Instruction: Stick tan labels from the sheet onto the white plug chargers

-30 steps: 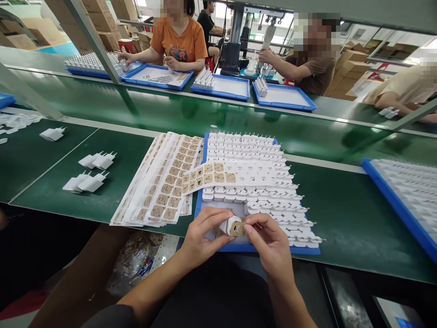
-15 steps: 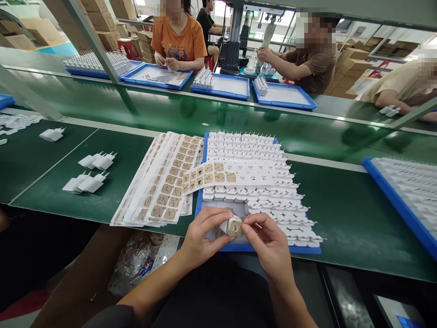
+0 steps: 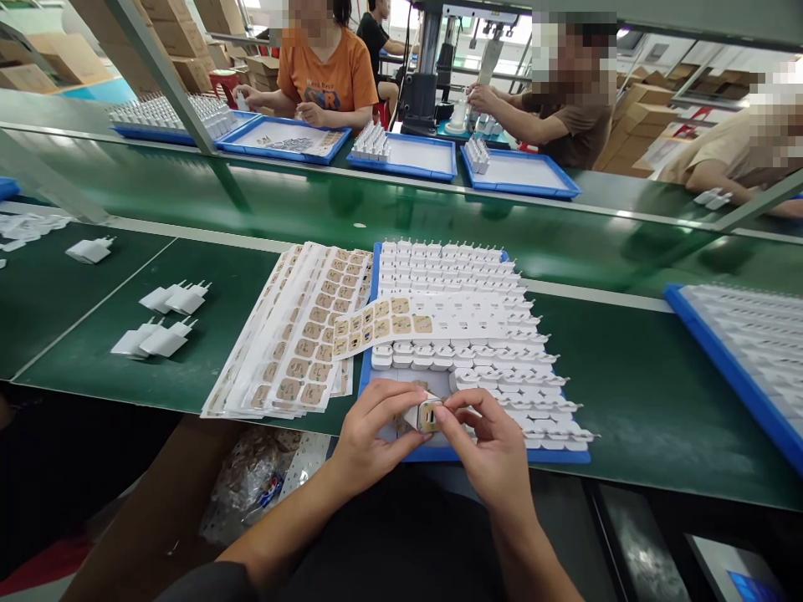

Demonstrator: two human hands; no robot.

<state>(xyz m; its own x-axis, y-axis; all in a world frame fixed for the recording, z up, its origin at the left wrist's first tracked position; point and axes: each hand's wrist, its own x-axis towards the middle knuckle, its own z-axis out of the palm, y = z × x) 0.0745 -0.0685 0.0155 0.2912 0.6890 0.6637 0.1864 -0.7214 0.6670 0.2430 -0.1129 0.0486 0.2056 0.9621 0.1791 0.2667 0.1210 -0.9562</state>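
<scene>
We clamp white charger (image 3: 419, 413) in left hand (image 3: 370, 435), above near edge of blue tray (image 3: 439, 454). Right hand (image 3: 493, 447) fingertips pinch tan sticker (image 3: 429, 415) against charger face. We advise: align edges, press flat, no creases.

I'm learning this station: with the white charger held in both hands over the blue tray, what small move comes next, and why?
Probably press the tan sticker flat with the right hand. The left hand grips the charger, and right fingertips already sit on the sticker at its face, above the blue tray.
</scene>
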